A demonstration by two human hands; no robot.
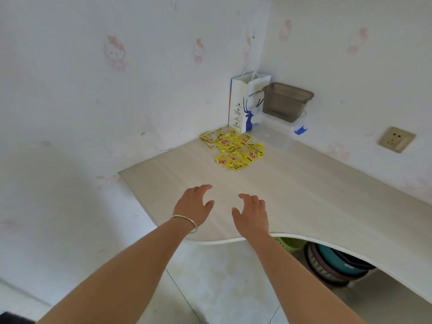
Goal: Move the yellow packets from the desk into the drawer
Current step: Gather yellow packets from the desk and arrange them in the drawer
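Observation:
Several yellow packets [233,148] lie in a loose heap near the far corner of the pale wooden desk [304,183]. My left hand [194,204], with a silver bangle on the wrist, hovers over the desk's near edge with fingers spread and empty. My right hand [251,212] hovers beside it, also empty with fingers apart. Both hands are well short of the packets. No drawer shows in this view.
A white paper coffee bag [243,106] stands in the corner behind the packets. Next to it a grey plastic bin [286,101] sits on a clear lidded box [278,134]. A wall socket [396,139] is at right. Stacked basins [336,265] and a green basket [289,244] sit under the desk.

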